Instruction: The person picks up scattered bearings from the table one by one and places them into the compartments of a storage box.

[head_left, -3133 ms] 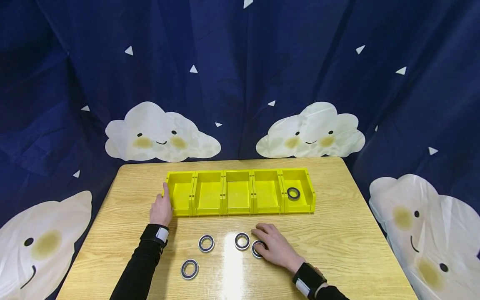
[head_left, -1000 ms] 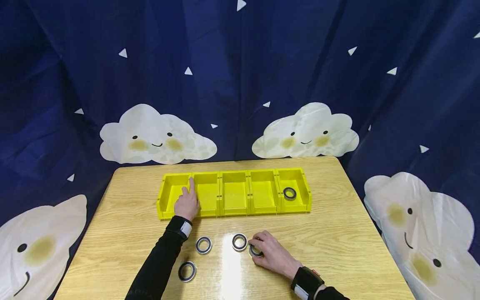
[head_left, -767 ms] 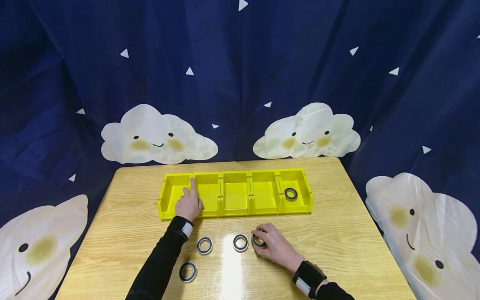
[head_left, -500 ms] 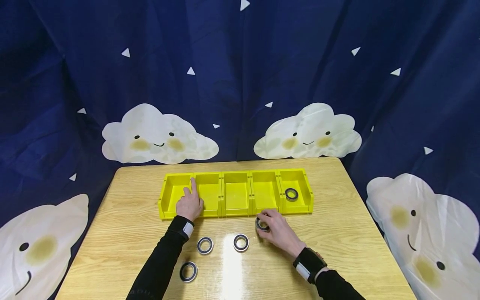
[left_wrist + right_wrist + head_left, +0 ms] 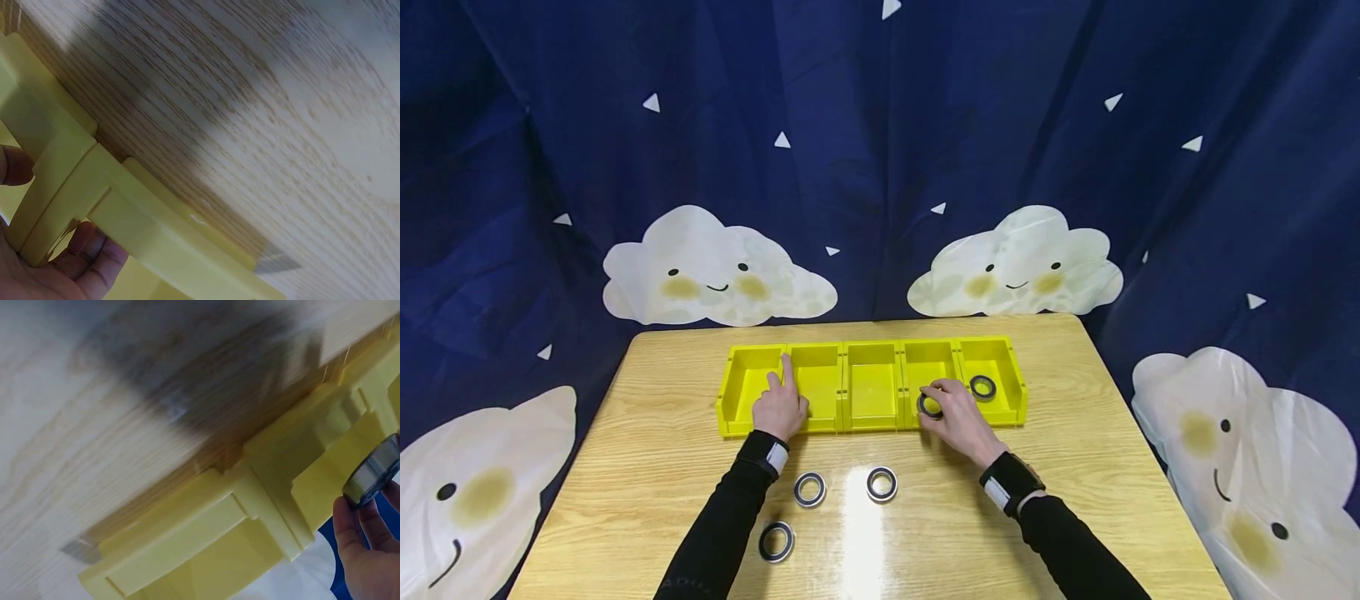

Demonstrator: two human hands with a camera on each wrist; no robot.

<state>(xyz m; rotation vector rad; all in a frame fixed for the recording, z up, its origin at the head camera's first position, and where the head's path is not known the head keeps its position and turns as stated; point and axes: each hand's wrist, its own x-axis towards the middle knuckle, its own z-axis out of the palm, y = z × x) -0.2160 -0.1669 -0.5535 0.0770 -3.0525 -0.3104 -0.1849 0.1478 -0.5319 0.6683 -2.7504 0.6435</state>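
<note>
I had my right hand [image 5: 958, 412] over the yellow tray [image 5: 872, 421], fingers pinching a ring [image 5: 929, 405] by its edge. The ring hung above the tray's second compartment from the right, at that compartment's front end, just clear of the front wall; the right wrist view showed the ring [image 5: 372, 471] edge-on, tilted, not yet lying flat. It was the nearer hand by far. My left hand [image 5: 781, 407] rested on the divider between the tray's two leftmost compartments, index finger stretched along it, the other fingers [image 5: 87, 253] curled round the front wall.

The ring was a flat band, dark blue-black with a bright metal rim. One like it [image 5: 982, 387] lay in the tray's rightmost compartment; three more [image 5: 809, 489] lay on the table [image 5: 1075, 467] in front of the tray.
</note>
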